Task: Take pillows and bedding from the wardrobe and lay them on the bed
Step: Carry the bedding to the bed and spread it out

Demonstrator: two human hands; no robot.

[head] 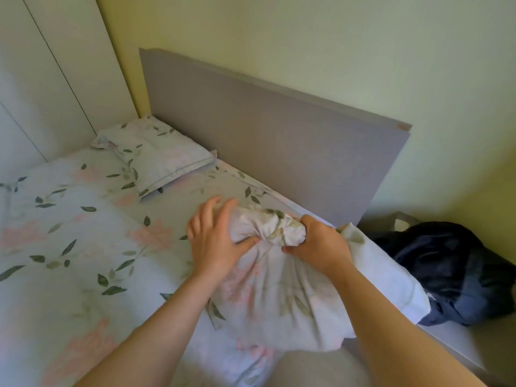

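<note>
A floral pillow (pixel 279 291) in a pale case lies at the bed's right edge, near the headboard. My right hand (pixel 317 244) grips the bunched top end of its case. My left hand (pixel 215 238) presses on that same bunched fabric with spread fingers and the thumb beneath it. A second floral pillow (pixel 156 155) lies flat at the far left corner against the headboard. The bed (pixel 69 233) is covered with matching flowered bedding.
A grey headboard (pixel 279 135) stands behind the bed against a yellow-green wall. White wardrobe doors (pixel 42 79) rise at the left. A dark blue bundle of cloth (pixel 452 269) lies on a low grey surface right of the bed.
</note>
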